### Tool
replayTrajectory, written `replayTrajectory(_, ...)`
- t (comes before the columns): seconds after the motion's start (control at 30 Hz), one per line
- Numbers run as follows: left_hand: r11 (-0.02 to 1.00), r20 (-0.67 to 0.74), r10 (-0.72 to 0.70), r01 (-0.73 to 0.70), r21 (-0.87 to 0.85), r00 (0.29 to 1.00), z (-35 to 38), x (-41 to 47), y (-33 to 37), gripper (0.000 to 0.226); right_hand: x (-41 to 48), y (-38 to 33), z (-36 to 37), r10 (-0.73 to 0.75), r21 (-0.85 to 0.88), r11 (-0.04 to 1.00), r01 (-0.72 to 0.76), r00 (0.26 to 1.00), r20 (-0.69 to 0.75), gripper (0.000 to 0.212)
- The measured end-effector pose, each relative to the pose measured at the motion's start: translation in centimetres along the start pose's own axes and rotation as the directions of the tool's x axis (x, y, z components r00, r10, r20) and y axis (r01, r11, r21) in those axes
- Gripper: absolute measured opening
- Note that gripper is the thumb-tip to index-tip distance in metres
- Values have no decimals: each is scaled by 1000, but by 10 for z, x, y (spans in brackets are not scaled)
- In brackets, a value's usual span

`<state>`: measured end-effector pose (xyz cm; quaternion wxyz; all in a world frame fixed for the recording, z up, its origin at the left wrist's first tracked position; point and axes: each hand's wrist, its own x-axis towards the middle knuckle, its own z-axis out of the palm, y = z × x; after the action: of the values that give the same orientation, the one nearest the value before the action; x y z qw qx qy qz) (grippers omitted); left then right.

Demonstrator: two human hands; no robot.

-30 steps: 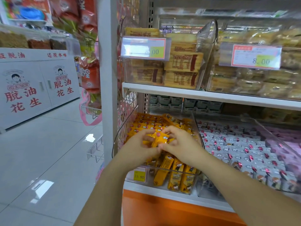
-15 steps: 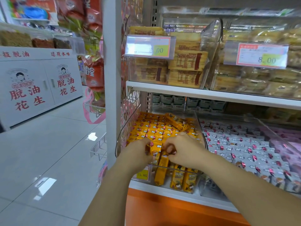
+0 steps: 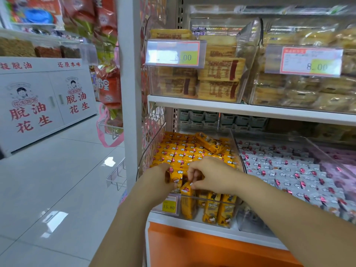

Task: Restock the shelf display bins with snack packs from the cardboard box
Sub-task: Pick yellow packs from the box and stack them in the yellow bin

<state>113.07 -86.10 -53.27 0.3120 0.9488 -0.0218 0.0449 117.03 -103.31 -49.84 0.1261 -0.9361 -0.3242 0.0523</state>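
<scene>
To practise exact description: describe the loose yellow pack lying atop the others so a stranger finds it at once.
Find the white shelf unit, go to its lower level and the left clear bin of yellow packs. Toward the back right sits the loose pack. Its neighbours stand in tight rows, while it lies flat and slanted across their tops.

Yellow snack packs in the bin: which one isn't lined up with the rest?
The loose pack at the back right of the yellow bin: it lies askew on top of the rows, while the others stand packed on end.
</scene>
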Motion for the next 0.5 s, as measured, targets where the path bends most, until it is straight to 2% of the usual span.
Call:
replayTrajectory(0.2,999,55,26,-28,30,998,6,6,7,31,-9,3,-10,139,24,990,-137,986,-95,18)
replayTrajectory(0.33,999,97,9,-13,43,995,5,7,10,25,-15,5,-13,313,251,933,-259,927,-206,19)
replayTrajectory(0.4,1000,113,14,-15,5,993,5,7,12,15,-15,7,-7,343,129,938,-323,922,-179,18)
replayTrajectory(0.5,998,164,17,-7,-59,986,10,7,15,34,-14,3,0,326,-100,934,-343,932,-159,20)
